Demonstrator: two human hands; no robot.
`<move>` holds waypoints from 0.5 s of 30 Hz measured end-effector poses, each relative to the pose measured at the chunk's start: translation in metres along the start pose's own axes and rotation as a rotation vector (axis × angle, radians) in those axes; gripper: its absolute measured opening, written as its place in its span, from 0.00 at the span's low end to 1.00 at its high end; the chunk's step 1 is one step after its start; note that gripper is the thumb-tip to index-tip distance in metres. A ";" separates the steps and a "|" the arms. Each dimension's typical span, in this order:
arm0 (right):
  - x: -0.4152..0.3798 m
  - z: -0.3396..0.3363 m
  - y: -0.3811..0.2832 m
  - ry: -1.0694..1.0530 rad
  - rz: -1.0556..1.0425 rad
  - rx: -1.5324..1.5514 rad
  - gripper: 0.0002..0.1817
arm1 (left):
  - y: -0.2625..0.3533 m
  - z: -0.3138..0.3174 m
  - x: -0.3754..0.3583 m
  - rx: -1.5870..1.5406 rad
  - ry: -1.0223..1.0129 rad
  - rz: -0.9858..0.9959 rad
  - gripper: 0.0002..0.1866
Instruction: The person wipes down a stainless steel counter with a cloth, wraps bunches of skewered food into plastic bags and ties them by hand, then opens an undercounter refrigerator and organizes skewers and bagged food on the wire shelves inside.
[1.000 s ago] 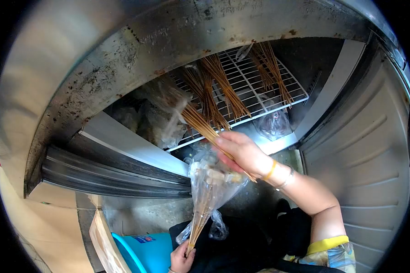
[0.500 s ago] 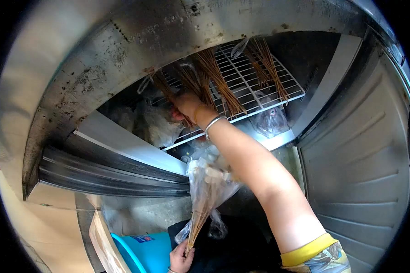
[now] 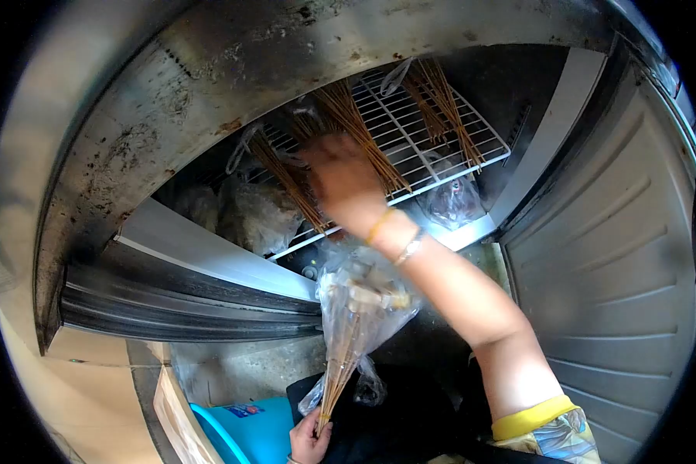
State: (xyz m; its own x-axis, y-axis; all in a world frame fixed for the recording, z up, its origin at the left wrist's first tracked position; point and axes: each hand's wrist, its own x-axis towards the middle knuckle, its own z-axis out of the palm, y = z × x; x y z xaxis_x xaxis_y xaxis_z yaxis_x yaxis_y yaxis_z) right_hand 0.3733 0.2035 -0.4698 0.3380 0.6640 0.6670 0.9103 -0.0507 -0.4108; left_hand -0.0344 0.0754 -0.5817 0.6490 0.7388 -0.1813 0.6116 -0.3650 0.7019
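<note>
My left hand [image 3: 311, 439] is closed around the stick ends of a bundle of skewers [image 3: 340, 379], low in the view. Pale food pieces on their far ends sit inside a clear plastic bag [image 3: 379, 329]. My right hand [image 3: 344, 182] reaches into the fridge over a white wire rack [image 3: 410, 158]. It is smeared by motion and its fingers are hidden, so its grip does not show. Beneath and beside it lie bundles of brown skewer sticks, one to its left [image 3: 286, 182] and one to its right [image 3: 363, 127].
More skewer sticks [image 3: 452, 108] lie on the rack's right side. Bagged items [image 3: 259, 216] fill the lower left, and another bag [image 3: 452, 201] sits under the rack. Fridge doors stand open at left [image 3: 185, 298] and right [image 3: 595, 232]. A blue tub [image 3: 247, 425] and cardboard [image 3: 93, 394] are at lower left.
My right hand has moved right, off the left bundle of sticks and over the middle ones. My left hand keeps hold of the bagged skewers in about the same place.
</note>
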 end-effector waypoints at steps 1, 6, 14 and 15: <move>-0.007 -0.008 0.007 0.115 0.043 0.055 0.13 | -0.003 0.000 -0.001 0.004 0.000 0.007 0.17; -0.056 -0.080 0.038 0.072 0.127 0.171 0.11 | -0.009 -0.005 -0.009 0.060 0.011 0.141 0.17; -0.165 -0.190 -0.005 0.316 0.984 0.824 0.13 | -0.012 0.008 0.005 -0.166 -0.171 0.267 0.19; -0.182 -0.191 -0.016 0.391 1.063 0.897 0.14 | -0.015 0.015 0.012 -0.190 -0.178 0.299 0.20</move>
State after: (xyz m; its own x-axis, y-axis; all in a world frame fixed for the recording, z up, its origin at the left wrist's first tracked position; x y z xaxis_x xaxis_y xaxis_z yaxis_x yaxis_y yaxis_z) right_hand 0.3431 -0.0585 -0.4658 0.9232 0.3605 -0.1332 -0.2132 0.1921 -0.9579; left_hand -0.0286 0.0807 -0.6047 0.8643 0.5001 -0.0538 0.2994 -0.4255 0.8540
